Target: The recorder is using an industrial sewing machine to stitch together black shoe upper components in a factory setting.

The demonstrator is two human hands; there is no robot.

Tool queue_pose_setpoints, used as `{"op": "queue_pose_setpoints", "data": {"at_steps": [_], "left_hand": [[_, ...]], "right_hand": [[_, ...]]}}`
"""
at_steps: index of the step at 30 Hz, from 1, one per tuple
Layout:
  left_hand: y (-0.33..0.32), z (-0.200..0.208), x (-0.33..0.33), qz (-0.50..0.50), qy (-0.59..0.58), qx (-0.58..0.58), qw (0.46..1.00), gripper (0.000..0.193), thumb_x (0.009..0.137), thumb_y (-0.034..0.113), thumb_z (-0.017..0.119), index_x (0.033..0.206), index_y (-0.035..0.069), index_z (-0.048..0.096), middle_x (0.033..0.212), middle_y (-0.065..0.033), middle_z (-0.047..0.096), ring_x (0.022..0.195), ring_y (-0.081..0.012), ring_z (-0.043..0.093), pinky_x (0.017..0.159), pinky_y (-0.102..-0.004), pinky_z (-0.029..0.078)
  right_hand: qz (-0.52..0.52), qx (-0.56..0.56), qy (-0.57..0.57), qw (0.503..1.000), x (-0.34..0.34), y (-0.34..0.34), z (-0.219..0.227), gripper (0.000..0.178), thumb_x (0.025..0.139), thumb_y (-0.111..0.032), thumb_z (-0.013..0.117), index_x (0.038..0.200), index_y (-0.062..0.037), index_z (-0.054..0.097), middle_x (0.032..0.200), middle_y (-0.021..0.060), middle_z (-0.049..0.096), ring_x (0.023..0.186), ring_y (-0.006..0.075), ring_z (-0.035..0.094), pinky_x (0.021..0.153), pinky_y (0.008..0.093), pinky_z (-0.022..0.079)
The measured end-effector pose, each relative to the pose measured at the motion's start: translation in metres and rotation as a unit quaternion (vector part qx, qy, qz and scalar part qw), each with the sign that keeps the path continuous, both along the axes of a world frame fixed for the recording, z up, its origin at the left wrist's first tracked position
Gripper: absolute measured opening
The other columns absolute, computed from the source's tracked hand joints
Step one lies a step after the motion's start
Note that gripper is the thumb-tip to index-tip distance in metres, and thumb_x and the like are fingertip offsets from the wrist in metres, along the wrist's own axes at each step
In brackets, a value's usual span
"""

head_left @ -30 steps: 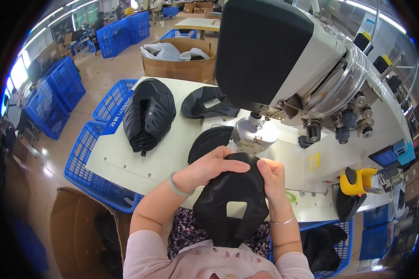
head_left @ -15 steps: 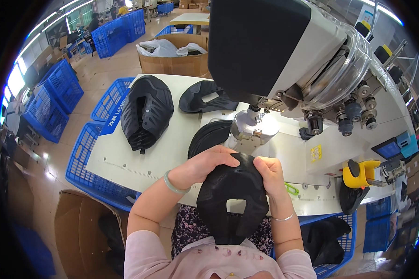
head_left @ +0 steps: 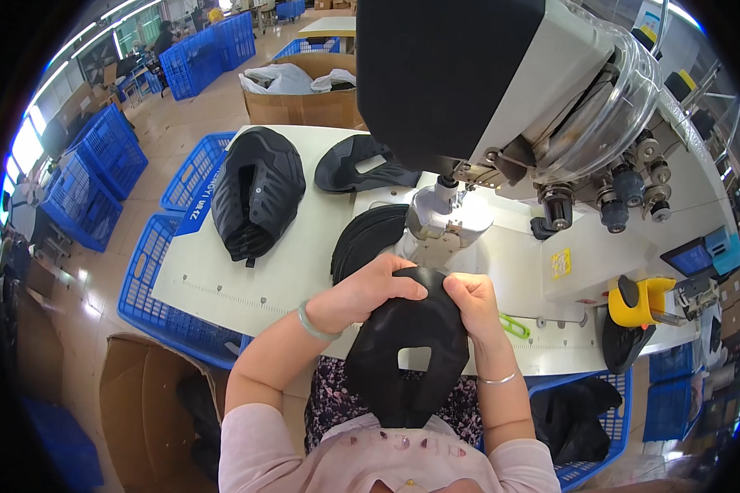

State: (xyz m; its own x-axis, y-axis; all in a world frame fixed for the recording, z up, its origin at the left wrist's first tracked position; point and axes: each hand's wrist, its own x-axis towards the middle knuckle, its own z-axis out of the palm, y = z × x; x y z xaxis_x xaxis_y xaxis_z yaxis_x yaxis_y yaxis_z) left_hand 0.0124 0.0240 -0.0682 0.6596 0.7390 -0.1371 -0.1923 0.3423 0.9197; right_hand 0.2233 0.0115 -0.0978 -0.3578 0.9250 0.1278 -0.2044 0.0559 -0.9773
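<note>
Both hands hold a black shoe upper (head_left: 409,333), a flat curved piece with a squarish opening in its middle. My left hand (head_left: 380,289) grips its far edge, thumb on top. Close by, my right hand (head_left: 471,302) pinches the same edge further right. The upper hangs over the table's front edge towards my lap. Just beyond it stands the sewing machine's metal post (head_left: 437,222), beneath the needle area. A pile of black pieces (head_left: 368,242) lies left of the post. Further left is a stack of shoe uppers (head_left: 259,193), and another upper (head_left: 366,164) lies behind the pile.
The sewing machine's dark head (head_left: 444,74) overhangs the white table (head_left: 304,246). A green thread snipper (head_left: 514,326) and a yellow holder (head_left: 633,302) are to the right. Blue crates (head_left: 152,283) stand left of the table, a cardboard box (head_left: 144,411) at lower left, and another blue crate (head_left: 617,419) at lower right.
The shoe upper has shifted very slightly, still held at its far edge by both hands. My left fingers and thumb have moved a little along that edge. The view has tilted slightly.
</note>
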Motion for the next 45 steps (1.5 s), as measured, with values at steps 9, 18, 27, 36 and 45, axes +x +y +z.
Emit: {"op": "queue_pose_setpoints", "data": {"at_steps": [9, 18, 27, 36, 45], "left_hand": [[-0.005, -0.019, 0.001, 0.021, -0.115, -0.117, 0.986, 0.018, 0.088, 0.009, 0.063, 0.098, -0.005, 0.066, 0.088, -0.0086, 0.070, 0.072, -0.0111, 0.067, 0.066, -0.0234, 0.053], [-0.002, -0.018, 0.001, 0.019, -0.037, -0.107, 0.993, 0.026, 0.084, 0.007, 0.062, 0.104, -0.008, 0.065, 0.095, -0.0108, 0.070, 0.079, -0.0131, 0.068, 0.073, -0.0241, 0.055], [0.004, -0.036, -0.009, 0.032, -0.125, -0.174, 0.976, 0.032, 0.083, 0.013, 0.052, 0.105, -0.007, 0.065, 0.098, -0.0118, 0.070, 0.084, -0.0188, 0.068, 0.082, -0.0282, 0.054], [0.007, -0.040, -0.013, 0.045, -0.095, -0.188, 0.977, 0.025, 0.091, 0.015, 0.056, 0.104, -0.003, 0.067, 0.098, -0.0090, 0.071, 0.082, -0.0157, 0.068, 0.078, -0.0269, 0.054], [0.011, -0.035, -0.008, 0.018, -0.027, -0.135, 0.990, 0.027, 0.090, 0.017, 0.065, 0.106, -0.006, 0.066, 0.098, -0.0091, 0.071, 0.083, -0.0109, 0.067, 0.074, -0.0243, 0.055]], "right_hand": [[0.023, 0.008, 0.004, 1.000, 0.003, 0.006, -0.018, 0.040, 0.097, -0.021, 0.061, 0.061, -0.0055, 0.054, 0.060, -0.0082, 0.048, 0.056, 0.0006, 0.037, 0.047, 0.0203, 0.027], [0.026, -0.030, -0.002, 0.999, 0.001, 0.006, -0.015, 0.033, 0.097, -0.019, 0.060, 0.069, -0.0019, 0.062, 0.066, -0.0050, 0.057, 0.058, 0.0010, 0.045, 0.049, 0.0190, 0.035], [0.020, -0.069, 0.016, 0.997, 0.000, 0.008, -0.018, 0.029, 0.098, -0.020, 0.059, 0.081, 0.0017, 0.069, 0.074, 0.0000, 0.065, 0.062, 0.0032, 0.053, 0.054, 0.0188, 0.042], [-0.004, -0.090, 0.003, 0.996, -0.002, 0.008, -0.018, 0.034, 0.099, -0.025, 0.058, 0.080, 0.0016, 0.067, 0.076, 0.0026, 0.067, 0.063, 0.0052, 0.057, 0.055, 0.0203, 0.046], [-0.013, -0.110, -0.010, 0.994, -0.002, 0.010, -0.025, 0.036, 0.100, -0.027, 0.056, 0.087, 0.0040, 0.069, 0.080, 0.0043, 0.068, 0.066, 0.0062, 0.059, 0.059, 0.0208, 0.048]]}}
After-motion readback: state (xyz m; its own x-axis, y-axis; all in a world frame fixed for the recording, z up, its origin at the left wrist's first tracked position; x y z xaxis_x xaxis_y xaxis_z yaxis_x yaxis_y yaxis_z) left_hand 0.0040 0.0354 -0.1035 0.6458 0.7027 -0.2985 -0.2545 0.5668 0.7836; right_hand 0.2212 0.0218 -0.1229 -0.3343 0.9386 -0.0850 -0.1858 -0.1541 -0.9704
